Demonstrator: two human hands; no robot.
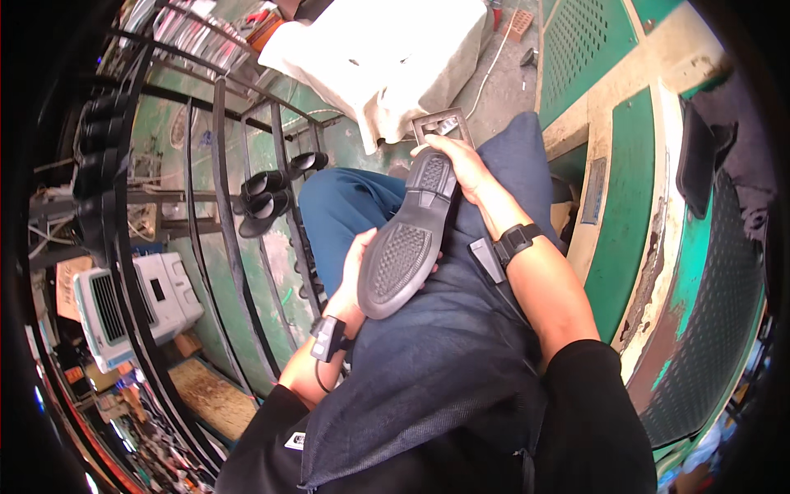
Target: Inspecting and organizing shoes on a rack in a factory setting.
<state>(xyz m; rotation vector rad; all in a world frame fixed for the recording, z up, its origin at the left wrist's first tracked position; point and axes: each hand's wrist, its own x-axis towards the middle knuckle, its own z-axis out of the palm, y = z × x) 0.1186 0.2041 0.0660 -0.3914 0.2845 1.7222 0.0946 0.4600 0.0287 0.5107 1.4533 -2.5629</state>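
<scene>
1. The left hand (355, 272) cups the toe end of the shoe (407, 239) from beneath, fingers wrapped around it.
2. The shoe lies sole-up over the person's lap, its long axis running from lower left to upper right.
3. The right hand (462, 169) grips the heel end, fingers curled over it.

Black metal rack (222, 189) at left with dark shoe soles (267, 193), white cloth-covered block (378, 58) at top centre, white appliance (136, 305) at lower left, green perforated machine panel (699, 272) at right.
</scene>
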